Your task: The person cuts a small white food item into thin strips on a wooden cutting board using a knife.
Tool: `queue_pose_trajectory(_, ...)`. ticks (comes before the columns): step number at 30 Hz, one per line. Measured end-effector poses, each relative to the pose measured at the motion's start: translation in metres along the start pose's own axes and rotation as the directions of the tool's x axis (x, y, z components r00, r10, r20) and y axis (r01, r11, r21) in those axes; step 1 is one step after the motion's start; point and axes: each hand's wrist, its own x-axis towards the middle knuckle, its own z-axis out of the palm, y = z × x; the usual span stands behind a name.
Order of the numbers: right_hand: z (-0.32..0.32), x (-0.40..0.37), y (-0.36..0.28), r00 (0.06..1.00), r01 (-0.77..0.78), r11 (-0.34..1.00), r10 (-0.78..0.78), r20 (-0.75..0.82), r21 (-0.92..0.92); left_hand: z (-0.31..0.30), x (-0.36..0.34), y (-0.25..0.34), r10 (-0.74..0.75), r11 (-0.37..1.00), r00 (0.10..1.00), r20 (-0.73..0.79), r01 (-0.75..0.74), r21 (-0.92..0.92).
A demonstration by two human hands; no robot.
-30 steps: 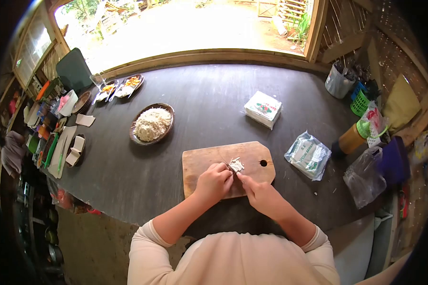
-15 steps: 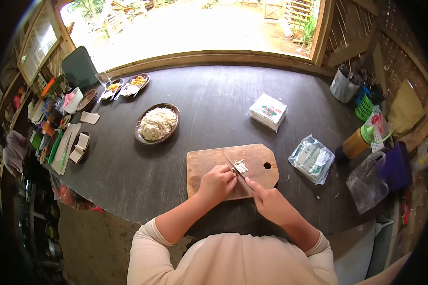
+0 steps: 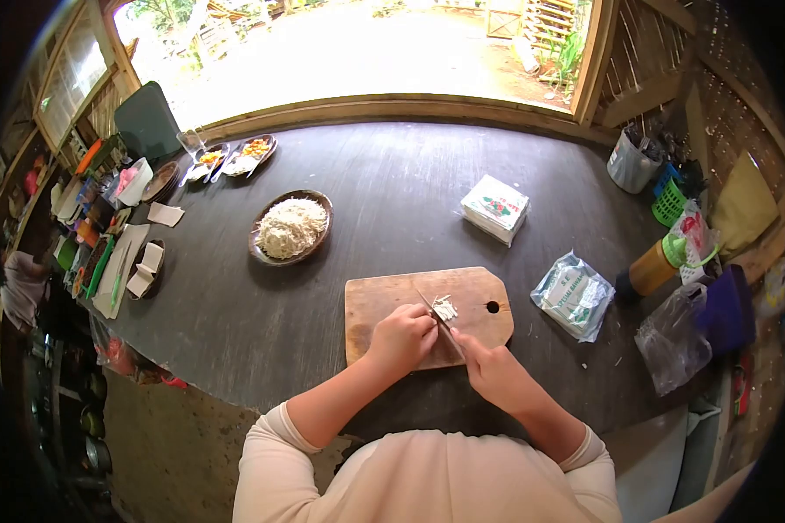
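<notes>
A wooden cutting board [image 3: 379,301] lies on the dark table in front of me. My right hand [image 3: 495,370] is closed round the handle of a knife [image 3: 445,329], whose blade slants up and left over the board. Just left of the blade, my left hand [image 3: 403,336] is closed, its fingers bent down on the board; what they hold is hidden. Small pale cut strips [image 3: 445,308] lie in a little pile right of the blade. Farther back on the left, a brown bowl [image 3: 326,234] holds a heap of pale shreds [image 3: 292,227].
Right of the board are a white wrapped pack [image 3: 495,207], a flatter plastic pack [image 3: 573,296], a bottle [image 3: 650,268] and a clear bag [image 3: 674,344]. Plates of food [image 3: 251,155] stand at the back left, near a small dish [image 3: 147,270] and a grey bucket [image 3: 630,166] stands far right.
The whole view has shifted slightly. Both hands and the knife stay in nearly the same place on the board.
</notes>
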Motion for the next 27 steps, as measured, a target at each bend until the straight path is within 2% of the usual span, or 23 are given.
queue_pose_trajectory(5, 0.017, 0.01, 0.005, 0.991, 0.07, 0.994, -0.079, -0.106, -0.082, -0.001, -0.001, 0.001, -0.004, 1.0, 1.0, 0.001, 0.004, -0.007)
queue_pose_trajectory(9, 0.008, 0.011, 0.004, 0.998, 0.038, 0.999, -0.04, -0.053, -0.038, -0.001, -0.003, -0.002, 0.002, 1.0, 1.0, 0.005, -0.002, -0.009)
queue_pose_trajectory(11, -0.002, 0.007, -0.004, 0.999, 0.029, 0.997, -0.026, -0.047, 0.071, -0.001, -0.004, -0.003, 0.017, 1.0, 1.0, 0.007, -0.017, -0.023)
queue_pose_trajectory(27, -0.005, 0.0, -0.002, 1.0, 0.011, 0.999, -0.01, -0.014, 0.049, -0.004, -0.003, -0.002, -0.003, 1.0, 1.0, 0.018, 0.004, -0.031)
